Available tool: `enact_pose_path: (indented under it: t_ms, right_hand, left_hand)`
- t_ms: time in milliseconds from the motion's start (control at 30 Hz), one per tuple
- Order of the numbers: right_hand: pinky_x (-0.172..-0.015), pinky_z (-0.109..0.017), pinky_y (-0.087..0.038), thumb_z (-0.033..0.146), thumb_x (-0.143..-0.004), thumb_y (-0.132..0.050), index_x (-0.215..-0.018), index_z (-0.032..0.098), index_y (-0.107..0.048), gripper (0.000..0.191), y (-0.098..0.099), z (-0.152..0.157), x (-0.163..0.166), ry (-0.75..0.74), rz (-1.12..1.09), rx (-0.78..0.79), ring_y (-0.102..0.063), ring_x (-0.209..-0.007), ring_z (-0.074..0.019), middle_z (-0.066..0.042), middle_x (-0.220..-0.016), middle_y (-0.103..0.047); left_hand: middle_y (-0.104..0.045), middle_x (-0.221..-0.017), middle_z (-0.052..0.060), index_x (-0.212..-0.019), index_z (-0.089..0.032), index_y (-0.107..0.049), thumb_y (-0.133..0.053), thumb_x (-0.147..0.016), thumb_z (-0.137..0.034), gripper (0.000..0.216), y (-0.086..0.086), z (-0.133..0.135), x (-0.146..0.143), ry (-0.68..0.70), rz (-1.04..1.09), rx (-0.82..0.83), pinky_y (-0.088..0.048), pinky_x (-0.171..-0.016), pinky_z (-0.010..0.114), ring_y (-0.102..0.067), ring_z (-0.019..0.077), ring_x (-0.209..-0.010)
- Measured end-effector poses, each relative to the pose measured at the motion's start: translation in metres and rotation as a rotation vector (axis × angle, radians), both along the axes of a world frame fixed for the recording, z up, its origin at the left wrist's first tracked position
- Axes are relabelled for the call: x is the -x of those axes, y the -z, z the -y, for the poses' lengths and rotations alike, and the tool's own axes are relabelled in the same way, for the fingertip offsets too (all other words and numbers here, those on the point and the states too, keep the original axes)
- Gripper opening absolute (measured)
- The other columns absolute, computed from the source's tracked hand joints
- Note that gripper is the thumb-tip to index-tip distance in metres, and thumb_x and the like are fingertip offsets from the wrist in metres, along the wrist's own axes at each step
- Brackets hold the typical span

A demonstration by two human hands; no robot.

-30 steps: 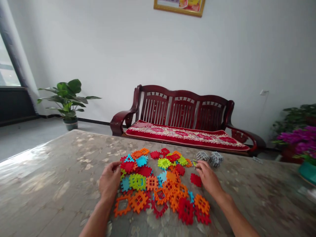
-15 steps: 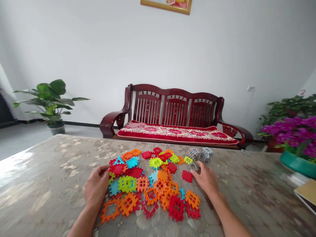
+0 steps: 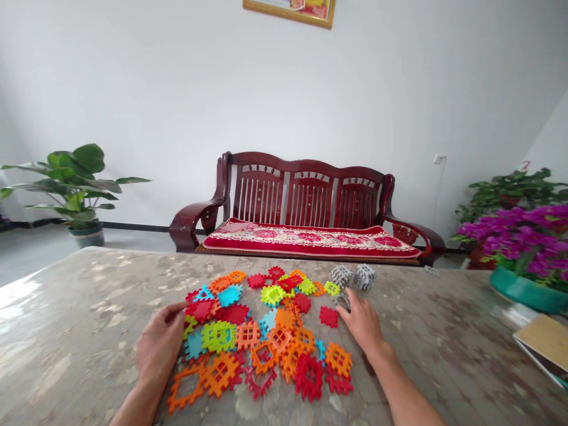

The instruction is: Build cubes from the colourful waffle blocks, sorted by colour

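Observation:
Plastic interlocking tiles with notched edges lie in a loose pile: a green tile (image 3: pixel 218 336), an orange window tile (image 3: pixel 220 374), a red tile (image 3: pixel 329 316) and a blue tile (image 3: pixel 230 294) are among them. My left hand (image 3: pixel 157 343) rests at the pile's left edge, its bent fingers beside the red tiles, index and thumb apart. On the pile's right my right hand (image 3: pixel 364 326) lies with thumb and index finger spread around a small grey piece (image 3: pixel 341 302); it is partly hidden. Just beyond that hand sit two grey lattice-like blocks, a left block (image 3: pixel 341 276) and a right block (image 3: pixel 365 276).
The table has a patterned grey-brown cover (image 3: pixel 89 331). A teal flowerpot (image 3: pixel 526 292) with purple flowers and a notebook (image 3: pixel 544 338) stand at the right. Behind the table is a wooden bench (image 3: pixel 306 195); a potted plant (image 3: pixel 86 234) is on the floor at left.
The whole view has shifted slightly, so everything appears a little further left. Both hands keep their places beside the pile, and the tiles lie as before.

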State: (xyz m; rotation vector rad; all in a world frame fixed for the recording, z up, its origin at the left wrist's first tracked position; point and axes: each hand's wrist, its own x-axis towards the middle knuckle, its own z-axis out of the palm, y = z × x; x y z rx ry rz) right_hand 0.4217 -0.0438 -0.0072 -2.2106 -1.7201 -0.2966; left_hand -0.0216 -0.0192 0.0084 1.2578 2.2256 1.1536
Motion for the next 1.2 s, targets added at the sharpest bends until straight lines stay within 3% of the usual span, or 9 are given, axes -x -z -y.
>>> enact_pose_path:
  t_ms: [133,267,533,800,967,1100,1200]
  right_hand:
    - [-0.086,-0.034,-0.049,0.035,-0.085,-0.061,-0.135,0.019,-0.050,0.053,-0.004,-0.002,-0.009,-0.018,-0.099,-0.108,-0.068,-0.103,-0.0256,-0.011,-0.113,-0.073]
    - [-0.088,-0.034,-0.049,0.040,-0.087,-0.058,-0.137,0.019,-0.047,0.055,-0.021,-0.016,-0.021,-0.013,-0.164,-0.207,-0.068,-0.103,-0.0243,-0.010,-0.116,-0.072]
    - [-0.085,-0.033,-0.046,0.035,-0.089,-0.059,-0.143,0.011,-0.042,0.061,-0.058,-0.057,-0.031,0.012,-0.014,-0.057,-0.067,-0.104,-0.0263,-0.016,-0.113,-0.072]
    - [-0.080,-0.032,-0.045,0.036,-0.091,-0.057,-0.145,0.015,-0.040,0.060,-0.068,-0.073,-0.029,0.031,0.025,-0.004,-0.068,-0.099,-0.0247,-0.013,-0.107,-0.074]
    - [-0.081,-0.034,-0.046,0.037,-0.091,-0.056,-0.140,0.017,-0.048,0.054,-0.073,-0.067,-0.027,0.051,0.023,0.002,-0.068,-0.102,-0.0269,-0.015,-0.111,-0.073]
    - [-0.088,-0.033,-0.046,0.033,-0.094,-0.051,-0.132,0.019,-0.056,0.041,-0.071,-0.060,-0.013,-0.060,-0.018,-0.103,-0.066,-0.107,-0.0239,-0.011,-0.119,-0.071]
    - [-0.092,-0.032,-0.046,0.027,-0.093,-0.048,-0.119,0.021,-0.065,0.032,-0.065,-0.056,0.015,-0.226,-0.111,-0.105,-0.065,-0.107,-0.0213,-0.007,-0.117,-0.072]
  left_hand:
    - [-0.075,-0.089,0.004,-0.107,-0.026,-0.072,-0.051,-0.081,-0.041,0.037,0.001,-0.001,0.000,-0.006,-0.001,-0.004,-0.043,-0.061,0.029,-0.067,0.0236,-0.081]
    - [-0.075,-0.090,0.004,-0.106,-0.027,-0.072,-0.051,-0.081,-0.042,0.036,0.002,-0.001,0.000,-0.005,0.007,-0.006,-0.043,-0.061,0.029,-0.067,0.0232,-0.080]
    - [-0.076,-0.089,0.003,-0.107,-0.027,-0.072,-0.051,-0.082,-0.042,0.036,0.006,-0.003,0.003,0.003,-0.004,0.006,-0.043,-0.060,0.028,-0.067,0.0231,-0.080]
    - [-0.075,-0.089,0.002,-0.107,-0.028,-0.072,-0.051,-0.083,-0.042,0.035,0.008,-0.003,0.004,-0.001,-0.022,-0.002,-0.043,-0.059,0.028,-0.067,0.0231,-0.080]
    - [-0.075,-0.091,0.002,-0.107,-0.028,-0.071,-0.051,-0.083,-0.042,0.034,0.007,-0.003,0.003,0.000,-0.006,0.001,-0.043,-0.061,0.028,-0.067,0.0233,-0.082]
    - [-0.075,-0.092,0.002,-0.109,-0.027,-0.070,-0.051,-0.084,-0.041,0.034,0.005,-0.002,-0.001,-0.001,0.012,-0.012,-0.044,-0.062,0.028,-0.068,0.0223,-0.083]
    - [-0.074,-0.103,0.005,-0.111,-0.026,-0.069,-0.048,-0.086,-0.038,0.035,0.001,0.002,-0.005,-0.011,-0.025,-0.048,-0.048,-0.074,0.031,-0.068,0.0235,-0.094]
